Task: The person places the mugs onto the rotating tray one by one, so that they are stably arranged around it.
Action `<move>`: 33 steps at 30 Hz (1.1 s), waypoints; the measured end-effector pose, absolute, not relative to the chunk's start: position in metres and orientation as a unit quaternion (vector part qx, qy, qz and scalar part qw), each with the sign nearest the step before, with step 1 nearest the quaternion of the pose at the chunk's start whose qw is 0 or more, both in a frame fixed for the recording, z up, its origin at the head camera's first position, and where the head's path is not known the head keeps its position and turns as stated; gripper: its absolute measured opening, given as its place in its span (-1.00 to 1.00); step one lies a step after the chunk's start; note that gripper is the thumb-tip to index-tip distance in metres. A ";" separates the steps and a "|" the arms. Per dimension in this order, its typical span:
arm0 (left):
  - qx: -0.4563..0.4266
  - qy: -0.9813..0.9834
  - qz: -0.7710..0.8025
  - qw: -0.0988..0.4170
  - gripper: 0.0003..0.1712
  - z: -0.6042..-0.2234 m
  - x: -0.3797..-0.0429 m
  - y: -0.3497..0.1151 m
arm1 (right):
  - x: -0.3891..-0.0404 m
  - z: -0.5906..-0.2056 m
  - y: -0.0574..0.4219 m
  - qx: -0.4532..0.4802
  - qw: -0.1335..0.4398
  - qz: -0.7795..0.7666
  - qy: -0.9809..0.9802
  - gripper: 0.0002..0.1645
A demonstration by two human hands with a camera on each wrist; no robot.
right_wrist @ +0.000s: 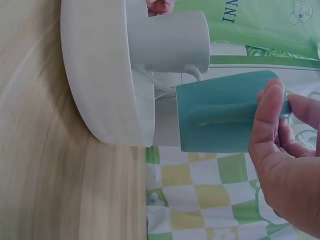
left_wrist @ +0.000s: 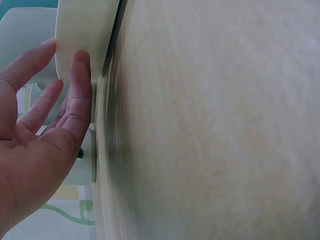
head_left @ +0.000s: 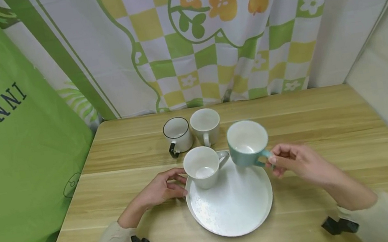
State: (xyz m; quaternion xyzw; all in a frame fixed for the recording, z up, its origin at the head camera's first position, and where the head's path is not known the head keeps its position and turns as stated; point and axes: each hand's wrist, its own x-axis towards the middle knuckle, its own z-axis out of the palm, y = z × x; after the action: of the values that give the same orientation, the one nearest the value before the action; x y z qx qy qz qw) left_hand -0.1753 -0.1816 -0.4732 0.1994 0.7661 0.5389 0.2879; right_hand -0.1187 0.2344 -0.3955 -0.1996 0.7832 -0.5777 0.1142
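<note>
My right hand pinches the handle of a teal mug with a white inside. The mug is upright above the back right of a round white tray; in the right wrist view its base is above the tray's rim. A white cup stands at the tray's back left, its handle towards the teal mug. At the tray's left edge is my left hand, fingers lightly bent. In the left wrist view its fingertips touch the tray's outer wall and rim, with the palm away from it.
Behind the tray stand a white mug with a black rim and handle, and a pale cup. All are on a wooden table. A patterned curtain hangs at its back edge, with green cloth on the left.
</note>
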 end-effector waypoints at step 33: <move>0.195 0.765 0.540 0.291 -0.32 -0.473 -0.175 -0.181 | -0.122 -0.420 0.242 -0.299 0.210 -0.603 0.709 -0.82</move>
State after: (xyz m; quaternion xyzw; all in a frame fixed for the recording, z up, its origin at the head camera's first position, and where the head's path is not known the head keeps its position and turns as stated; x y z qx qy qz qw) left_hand -0.1746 -0.1812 -0.4730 0.1949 0.7654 0.5401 0.2907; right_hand -0.1217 0.2417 -0.4203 -0.2993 0.7086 -0.6034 0.2104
